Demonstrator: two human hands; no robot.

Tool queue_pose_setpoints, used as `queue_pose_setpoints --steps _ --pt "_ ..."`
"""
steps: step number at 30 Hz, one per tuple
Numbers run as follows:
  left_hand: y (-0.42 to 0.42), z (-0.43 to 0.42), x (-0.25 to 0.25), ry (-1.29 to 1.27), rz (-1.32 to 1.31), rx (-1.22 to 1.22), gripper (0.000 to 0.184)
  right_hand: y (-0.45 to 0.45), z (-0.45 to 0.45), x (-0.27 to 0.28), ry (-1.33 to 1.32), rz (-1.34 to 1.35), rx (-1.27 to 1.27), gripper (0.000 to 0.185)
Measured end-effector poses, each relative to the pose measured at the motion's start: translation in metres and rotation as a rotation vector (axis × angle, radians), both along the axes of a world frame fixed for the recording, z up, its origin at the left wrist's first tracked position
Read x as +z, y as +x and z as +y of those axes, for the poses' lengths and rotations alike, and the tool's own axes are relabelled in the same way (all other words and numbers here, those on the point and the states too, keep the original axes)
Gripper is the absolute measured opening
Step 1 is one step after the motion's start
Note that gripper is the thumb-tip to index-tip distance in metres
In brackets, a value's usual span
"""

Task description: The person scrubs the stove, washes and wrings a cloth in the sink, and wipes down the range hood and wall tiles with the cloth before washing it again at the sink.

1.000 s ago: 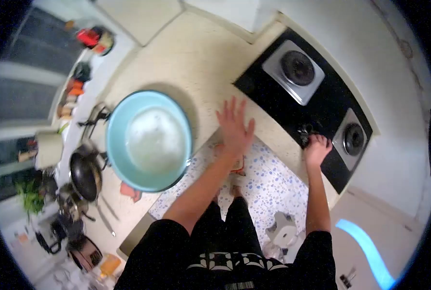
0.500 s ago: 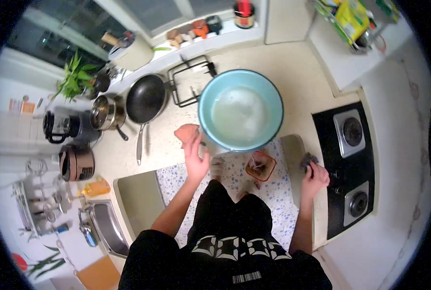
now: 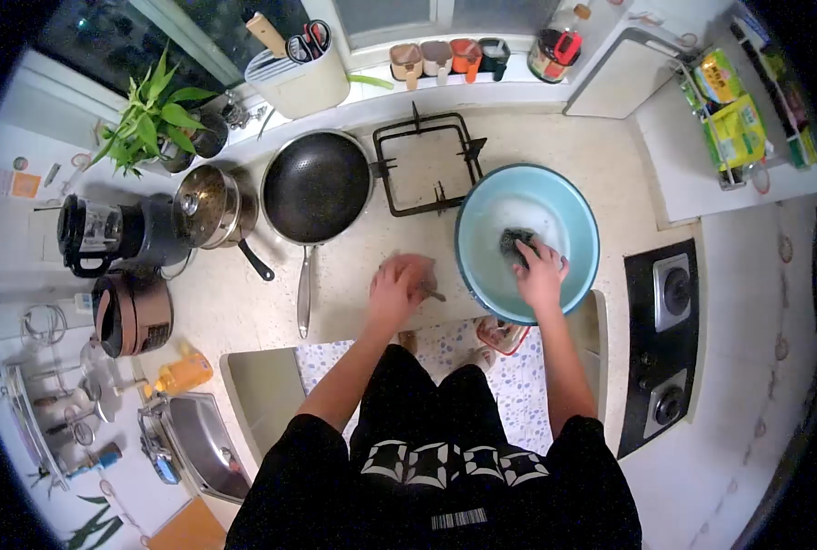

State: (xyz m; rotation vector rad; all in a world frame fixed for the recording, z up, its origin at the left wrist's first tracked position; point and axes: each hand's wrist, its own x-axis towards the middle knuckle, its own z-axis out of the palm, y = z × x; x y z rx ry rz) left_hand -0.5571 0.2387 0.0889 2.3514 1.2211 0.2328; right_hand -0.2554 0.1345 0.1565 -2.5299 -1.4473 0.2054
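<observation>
A light blue basin [image 3: 584, 220] with foamy water stands on the pale counter [image 3: 353, 312]. Inside the basin, my right hand [image 3: 541, 273] holds a dark scouring pad [image 3: 515, 242] at the surface of the suds. To the left of the basin, my left hand [image 3: 394, 295] lies on a pinkish-orange cloth [image 3: 419, 270] on the counter, its fingers curled over the cloth. A small dark strip sticks out beside the cloth.
Left of the basin are a black pot rack [image 3: 431, 165], a frying pan [image 3: 317, 188] and a lidded pot [image 3: 208, 207]. A cooktop [image 3: 660, 339] lies at the right, a sink [image 3: 208, 440] at the lower left. A red-rimmed container [image 3: 503, 335] sits below the basin.
My right hand has moved from the cooktop side into the basin with the dark pad. My left hand has come down onto the cloth. The view has turned and shifted.
</observation>
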Motion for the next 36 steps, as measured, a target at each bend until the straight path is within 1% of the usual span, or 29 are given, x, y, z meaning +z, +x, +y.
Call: queue_pose_setpoints --steps 3,4,6,7,9,12,13,15,16,17,18,21,24,27,28,31,32,35,36 --pt "0.0 0.012 -0.012 -0.032 0.085 -0.028 0.061 -0.034 0.0 0.007 0.269 -0.04 -0.008 0.046" --pt "-0.002 0.017 -0.015 -0.06 0.063 -0.039 0.058 -0.05 -0.001 0.018 0.303 -0.059 0.026 0.045" --pt "-0.003 0.027 -0.024 -0.115 0.02 -0.064 0.054 -0.079 -0.006 0.014 0.337 -0.059 0.131 0.043" --pt "-0.004 0.028 -0.04 -0.137 0.002 -0.027 0.051 -0.092 -0.008 0.014 0.353 -0.056 0.181 0.043" --pt "-0.003 0.033 -0.064 -0.176 -0.035 0.05 0.046 -0.118 -0.01 0.014 0.347 0.062 0.214 0.041" --pt "0.0 0.052 -0.054 -0.321 -0.215 0.155 0.029 -0.143 -0.011 0.008 0.366 0.2 0.247 0.044" --pt "0.0 0.054 -0.051 -0.459 -0.378 0.202 0.028 -0.148 -0.012 0.001 0.375 0.24 0.255 0.046" --pt "0.0 0.057 -0.044 -0.725 -0.711 0.298 0.027 -0.153 -0.01 -0.006 0.369 0.437 0.217 0.053" --pt "-0.002 0.06 -0.025 -0.98 -0.794 0.344 0.029 -0.156 -0.005 -0.005 0.353 0.508 0.183 0.056" --pt "-0.005 0.063 0.01 -1.234 -0.875 0.387 0.031 -0.157 -0.002 -0.005 0.337 0.58 0.15 0.06" --pt "-0.009 0.065 0.034 -1.488 -0.952 0.426 0.033 -0.157 0.0 -0.017 0.301 0.67 0.094 0.068" --pt "-0.021 0.053 0.057 -1.659 -1.137 0.441 0.039 -0.163 0.012 -0.05 0.352 0.92 -0.053 0.059" --pt "-0.033 0.034 0.106 -1.549 -1.123 0.541 0.045 -0.169 0.039 -0.021 0.267 1.582 -0.195 0.044" --pt "-0.055 0.01 0.128 -1.354 -1.313 0.483 0.045 -0.179 0.058 0.003 0.102 1.867 -0.141 0.043" --pt "-0.062 -0.005 0.138 -1.248 -1.318 0.592 0.045 -0.187 0.062 0.024 0.11 1.916 -0.141 0.039" --pt "-0.094 -0.039 0.154 -0.927 -1.16 0.567 0.043 -0.206 0.064 0.019 0.032 2.092 0.094 0.033" --pt "-0.099 -0.052 0.156 -0.833 -1.183 0.701 0.043 -0.224 0.068 0.037 0.002 1.969 -0.028 0.023" --pt "-0.139 -0.091 0.164 -0.858 -1.445 1.059 0.043 -0.264 0.064 0.061 -0.103 1.97 0.107 0.015" --pt "-0.152 -0.105 0.168 -0.821 -1.516 1.133 0.043 -0.278 0.061 0.063 -0.149 1.999 0.135 0.014"
